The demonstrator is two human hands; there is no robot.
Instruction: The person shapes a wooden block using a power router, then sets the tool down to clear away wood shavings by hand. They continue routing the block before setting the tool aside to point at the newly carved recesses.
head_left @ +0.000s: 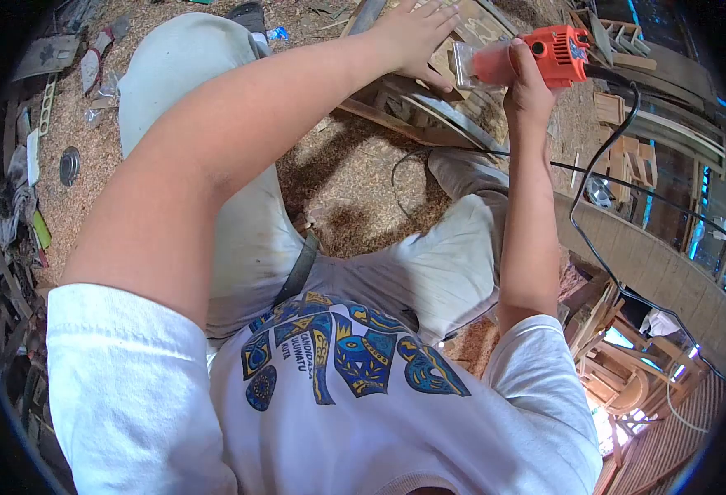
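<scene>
My right hand (528,91) grips an orange power tool (544,56) with a clear base, its black cord (602,206) trailing down to the right. The tool rests on a carved wooden piece (470,33) at the top of the view. My left hand (416,37) lies flat on that same wooden piece just left of the tool, fingers spread. I sit on the floor with my legs in light trousers on either side of the work.
Sawdust (354,181) covers the floor between my legs. Wooden parts and frames (627,157) are stacked at the right, wooden chairs (618,363) stand at the lower right, and scraps and tools (41,132) lie along the left edge.
</scene>
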